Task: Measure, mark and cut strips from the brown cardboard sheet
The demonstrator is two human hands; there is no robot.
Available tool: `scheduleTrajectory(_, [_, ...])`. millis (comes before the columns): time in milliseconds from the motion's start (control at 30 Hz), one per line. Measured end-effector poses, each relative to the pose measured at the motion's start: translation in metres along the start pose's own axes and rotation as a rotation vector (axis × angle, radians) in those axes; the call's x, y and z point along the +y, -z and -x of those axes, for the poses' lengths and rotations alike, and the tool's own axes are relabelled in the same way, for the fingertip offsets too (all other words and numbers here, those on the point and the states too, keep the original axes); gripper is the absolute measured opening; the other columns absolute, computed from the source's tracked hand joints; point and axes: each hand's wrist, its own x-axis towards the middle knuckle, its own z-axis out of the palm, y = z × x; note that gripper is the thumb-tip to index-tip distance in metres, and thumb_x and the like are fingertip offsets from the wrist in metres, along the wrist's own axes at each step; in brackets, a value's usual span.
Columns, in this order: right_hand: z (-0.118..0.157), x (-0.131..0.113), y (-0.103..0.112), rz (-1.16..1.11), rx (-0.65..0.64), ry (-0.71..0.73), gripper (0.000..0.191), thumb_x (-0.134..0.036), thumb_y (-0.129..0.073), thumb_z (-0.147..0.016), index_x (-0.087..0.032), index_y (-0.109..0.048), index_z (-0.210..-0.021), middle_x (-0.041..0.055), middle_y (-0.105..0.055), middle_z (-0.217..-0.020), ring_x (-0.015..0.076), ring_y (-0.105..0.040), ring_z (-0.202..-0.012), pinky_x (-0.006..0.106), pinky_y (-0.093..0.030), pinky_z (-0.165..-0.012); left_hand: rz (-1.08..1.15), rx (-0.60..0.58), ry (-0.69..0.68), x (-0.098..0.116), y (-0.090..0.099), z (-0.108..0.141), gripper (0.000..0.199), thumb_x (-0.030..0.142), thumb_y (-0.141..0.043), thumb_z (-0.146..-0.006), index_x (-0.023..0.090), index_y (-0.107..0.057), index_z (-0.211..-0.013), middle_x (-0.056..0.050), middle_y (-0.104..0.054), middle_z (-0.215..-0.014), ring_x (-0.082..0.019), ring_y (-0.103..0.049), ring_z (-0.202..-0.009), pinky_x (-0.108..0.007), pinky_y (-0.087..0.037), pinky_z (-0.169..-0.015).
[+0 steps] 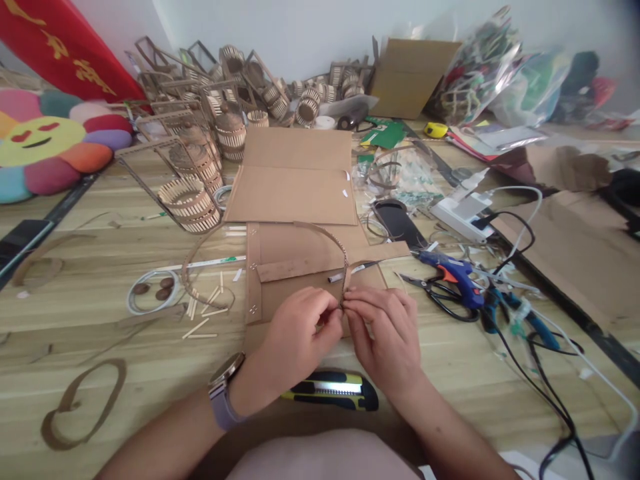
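My left hand, with a watch on the wrist, and my right hand meet over a brown cardboard sheet. Both pinch the near end of a thin, curved cardboard strip; its far part arcs away to the left. The exact spot between my fingertips is hidden. Flat cardboard pieces lie on the sheet just beyond my hands, beside a slim silver tool of unclear kind. A yellow and black utility knife rests on the near side, between my forearms.
Right: scissors, a blue glue gun, pliers, a power strip and loose cables. Left: small wooden sticks and a white tape roll. Several little slatted buckets stand behind, near a cardboard box.
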Motion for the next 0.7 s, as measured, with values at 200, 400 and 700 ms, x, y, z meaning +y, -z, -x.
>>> scheduleTrajectory(200, [-0.0019,-0.0004,0.0006,-0.075,-0.027,-0.108,0.016,-0.011,-0.052,-0.093,-0.025,-0.057,-0.096,0.0021,-0.071,-0.089,0.0182,-0.068,-0.085,0.036,-0.047,-0.079,-0.041,0.054,-0.139,-0.0023,-0.0003,-0.0002,0.021,0.011,-0.042,-0.088,0.021,-0.044,-0.069,0.002,-0.047,-0.065,-0.015,-0.047,-0.067,-0.026,-0.039,-0.061])
scheduleTrajectory(400, [-0.0018,0.0044,0.0037,-0.284,-0.075,-0.249,0.01,-0.019,-0.053,-0.094,-0.025,-0.06,-0.092,0.0031,-0.071,-0.09,0.0187,-0.069,-0.085,0.033,-0.055,-0.072,0.037,0.019,-0.183,-0.0055,0.0049,-0.0042,0.02,0.012,-0.044,-0.09,0.02,-0.048,-0.073,0.002,-0.049,-0.065,-0.014,-0.048,-0.067,-0.025,-0.041,-0.062])
scheduleTrajectory(700, [-0.0016,0.007,0.0058,-0.32,-0.044,-0.223,0.012,-0.014,-0.063,-0.089,-0.026,-0.065,-0.092,0.0031,-0.073,-0.093,0.0179,-0.071,-0.087,0.032,-0.06,-0.074,0.006,0.021,-0.244,-0.0079,0.0069,-0.0047,0.015,0.013,-0.047,-0.093,0.019,-0.056,-0.083,-0.004,-0.062,-0.085,-0.017,-0.057,-0.085,-0.028,-0.048,-0.077])
